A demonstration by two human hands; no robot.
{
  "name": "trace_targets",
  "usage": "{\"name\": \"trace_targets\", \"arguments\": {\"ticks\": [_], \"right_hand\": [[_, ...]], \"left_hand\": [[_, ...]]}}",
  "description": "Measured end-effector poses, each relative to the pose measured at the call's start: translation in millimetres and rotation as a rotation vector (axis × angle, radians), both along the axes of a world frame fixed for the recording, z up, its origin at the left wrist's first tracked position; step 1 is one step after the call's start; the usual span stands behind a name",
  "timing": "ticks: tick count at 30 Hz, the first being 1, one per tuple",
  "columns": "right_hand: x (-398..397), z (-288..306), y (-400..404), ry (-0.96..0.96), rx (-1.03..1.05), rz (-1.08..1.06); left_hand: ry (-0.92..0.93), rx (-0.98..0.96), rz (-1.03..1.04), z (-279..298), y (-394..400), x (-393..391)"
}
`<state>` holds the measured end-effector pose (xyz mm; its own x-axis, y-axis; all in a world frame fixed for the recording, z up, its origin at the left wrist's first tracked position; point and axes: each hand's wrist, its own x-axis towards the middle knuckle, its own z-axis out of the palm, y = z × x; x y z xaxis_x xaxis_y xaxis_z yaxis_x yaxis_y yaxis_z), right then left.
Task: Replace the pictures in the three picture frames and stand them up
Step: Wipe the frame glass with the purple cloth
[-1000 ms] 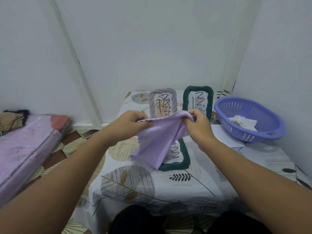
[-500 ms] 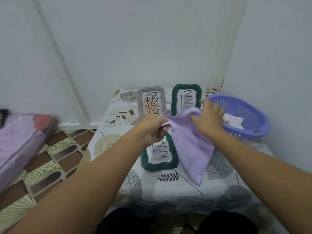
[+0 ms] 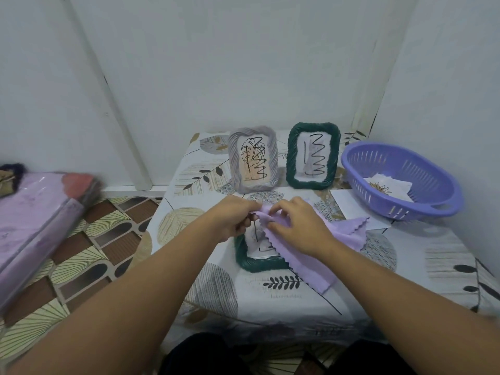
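A grey picture frame [image 3: 253, 161] and a dark green picture frame [image 3: 313, 156] stand upright at the back of the table, each with a black scribble drawing inside. A third dark green frame [image 3: 254, 259] lies flat near the middle, partly covered by a lilac cloth [image 3: 316, 257]. My left hand [image 3: 234, 217] pinches the cloth's upper edge. My right hand [image 3: 297, 226] rests on the cloth over the flat frame, its fingers curled into the fabric.
A purple plastic basket [image 3: 400, 182] holding paper pictures sits at the right, with a white sheet [image 3: 349, 207] beside it. The table [image 3: 422, 266] has a leaf-print cover. A lilac wrapped bundle [image 3: 32, 226] lies on the floor at left. Walls close in behind and right.
Both hands have lowered the cloth from in front of the standing frames down onto the flat green frame. The hands have come closer together.
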<state>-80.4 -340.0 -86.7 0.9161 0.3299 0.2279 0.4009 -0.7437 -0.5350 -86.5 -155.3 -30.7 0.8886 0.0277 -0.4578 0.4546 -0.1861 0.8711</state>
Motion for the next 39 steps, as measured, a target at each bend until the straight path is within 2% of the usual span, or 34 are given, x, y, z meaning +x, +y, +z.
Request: {"name": "trace_targets", "arguments": {"ticks": [2,5,7,11,15,17,21,26,32,39], "right_hand": [[3.2,-3.0,-0.3,-0.056,0.021,-0.023],[6.8,-5.4,1.4,-0.032,0.06,0.065],[8.4,-6.1,3.5,-0.018,0.089,0.062],[10.2,-4.0,4.1,0.091,0.221,-0.017],[18.6,-1.5,5.3,0.073,0.266,0.019],[25.9,-3.9,8.1,0.037,0.233,0.031],[40.7,-8.5,16.1,-0.002,0.177,-0.029],[56.4,-9.3,30.8,-0.047,0.253,-0.109],[46.8,-21.0,39.5,0.026,-0.012,0.079],[56.7,-14.4,31.7,0.03,-0.072,0.147]], "left_hand": [[-0.015,0.01,-0.038,-1.8,3.7,1.6],[-0.083,0.097,-0.106,-6.6,11.1,5.1],[-0.199,0.25,-0.103,-13.9,15.9,9.0],[-0.468,0.74,-0.109,-44.5,34.7,14.4],[-0.607,0.883,-0.287,-72.6,55.7,7.9],[-0.641,0.908,-0.332,-83.7,62.2,1.1],[-0.693,0.929,-0.281,-94.9,65.5,-5.4],[-0.745,0.963,-0.308,-94.7,61.8,-10.4],[-0.747,0.963,-0.307,-98.8,62.0,-8.3],[-0.764,0.917,-0.313,-99.1,63.4,-5.3]]}}
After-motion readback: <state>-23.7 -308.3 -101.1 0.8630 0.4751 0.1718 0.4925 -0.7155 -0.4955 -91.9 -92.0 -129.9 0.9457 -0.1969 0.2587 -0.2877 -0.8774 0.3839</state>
